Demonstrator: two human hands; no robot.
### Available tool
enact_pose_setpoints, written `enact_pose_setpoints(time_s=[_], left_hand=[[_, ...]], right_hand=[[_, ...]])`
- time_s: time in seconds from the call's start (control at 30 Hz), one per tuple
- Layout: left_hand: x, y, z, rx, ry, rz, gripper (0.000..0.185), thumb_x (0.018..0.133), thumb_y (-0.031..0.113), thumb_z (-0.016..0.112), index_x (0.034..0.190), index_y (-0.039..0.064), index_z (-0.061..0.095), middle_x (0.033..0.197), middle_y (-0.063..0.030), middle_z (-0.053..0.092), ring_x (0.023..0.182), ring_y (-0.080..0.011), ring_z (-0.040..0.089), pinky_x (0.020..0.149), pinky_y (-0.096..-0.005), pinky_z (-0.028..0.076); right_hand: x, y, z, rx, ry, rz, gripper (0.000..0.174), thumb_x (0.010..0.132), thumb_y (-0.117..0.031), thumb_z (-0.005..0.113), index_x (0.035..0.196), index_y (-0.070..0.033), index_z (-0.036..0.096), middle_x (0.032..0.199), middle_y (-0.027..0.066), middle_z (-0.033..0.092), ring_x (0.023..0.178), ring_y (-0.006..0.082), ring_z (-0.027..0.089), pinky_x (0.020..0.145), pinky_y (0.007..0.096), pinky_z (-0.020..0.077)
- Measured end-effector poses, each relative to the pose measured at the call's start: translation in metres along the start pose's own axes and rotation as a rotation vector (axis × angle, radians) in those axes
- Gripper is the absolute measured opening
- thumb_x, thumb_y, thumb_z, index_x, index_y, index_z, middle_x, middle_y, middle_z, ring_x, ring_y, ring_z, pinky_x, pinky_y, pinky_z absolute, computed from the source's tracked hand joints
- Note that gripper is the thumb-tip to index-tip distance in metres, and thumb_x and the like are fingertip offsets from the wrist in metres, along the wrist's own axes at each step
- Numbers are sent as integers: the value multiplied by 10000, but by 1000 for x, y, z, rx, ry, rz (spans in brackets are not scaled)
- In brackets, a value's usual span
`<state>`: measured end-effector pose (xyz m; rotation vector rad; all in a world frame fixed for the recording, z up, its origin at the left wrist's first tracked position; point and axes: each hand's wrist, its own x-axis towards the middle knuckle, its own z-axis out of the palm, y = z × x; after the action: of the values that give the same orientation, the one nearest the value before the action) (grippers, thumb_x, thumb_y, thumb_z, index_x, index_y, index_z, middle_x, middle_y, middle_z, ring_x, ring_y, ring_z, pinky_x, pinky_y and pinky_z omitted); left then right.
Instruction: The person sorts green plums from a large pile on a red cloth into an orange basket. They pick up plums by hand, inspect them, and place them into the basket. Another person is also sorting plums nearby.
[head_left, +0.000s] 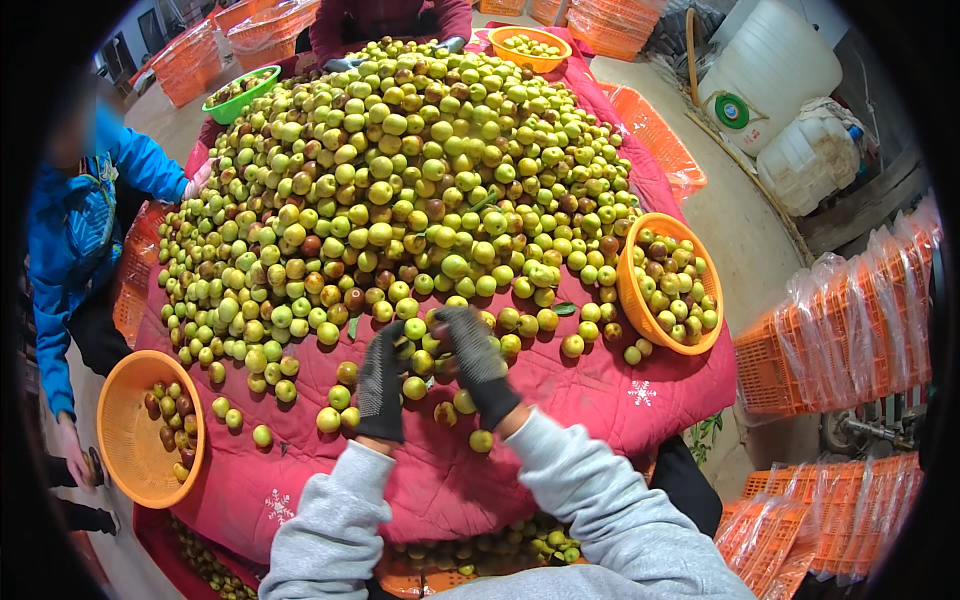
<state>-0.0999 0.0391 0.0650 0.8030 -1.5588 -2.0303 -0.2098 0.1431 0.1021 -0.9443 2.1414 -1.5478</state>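
My left hand, in a dark knitted glove with a dotted palm, reaches in at the near edge of a big heap of jujubes. The fruit is mostly yellow-green, some with brown patches. My right hand, gloved the same way, is a little to the right, its fingers bent toward the left hand. Several loose jujubes lie between the two hands on the red quilted cover. The fingertips are blurred and partly hidden, so a grip on any fruit cannot be made out.
An orange basin with browner fruit stands left; another orange basin stands right. A green basin and a yellow-orange basin are farther back. People sit left and opposite. Wrapped orange crates stack at right. Fruit lies below the near edge.
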Motion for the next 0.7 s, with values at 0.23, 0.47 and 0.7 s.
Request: enact_pose_setpoints(time_s=[0.23, 0.47, 0.7], left_hand=[[-26, 13, -29, -1087, -414, -360, 323, 987, 407, 472, 1064, 118, 594, 954, -71, 661, 756, -188, 666, 521, -295, 521], [-83, 39, -57, -747, 142, -468, 215, 960, 378, 536, 961, 169, 585, 803, -6, 629, 529, -121, 591, 370, -256, 448], [-139, 37, -53, -728, 329, -588, 210, 941, 354, 572, 972, 146, 587, 793, -24, 611, 547, -151, 580, 395, -269, 452]], right_hand=[[15, 12, 16, -159, 107, -250, 235, 864, -180, 561, 1039, -41, 631, 1017, 146, 634, 967, 327, 606, 861, 412, 483], [47, 64, -2, -796, -247, -336, 317, 834, -334, 601, 1094, -153, 625, 1022, 116, 625, 979, 305, 591, 829, 438, 482], [3, 67, -20, -777, -283, -214, 270, 819, -342, 564, 812, -96, 674, 790, 127, 666, 792, 321, 640, 719, 443, 485]])
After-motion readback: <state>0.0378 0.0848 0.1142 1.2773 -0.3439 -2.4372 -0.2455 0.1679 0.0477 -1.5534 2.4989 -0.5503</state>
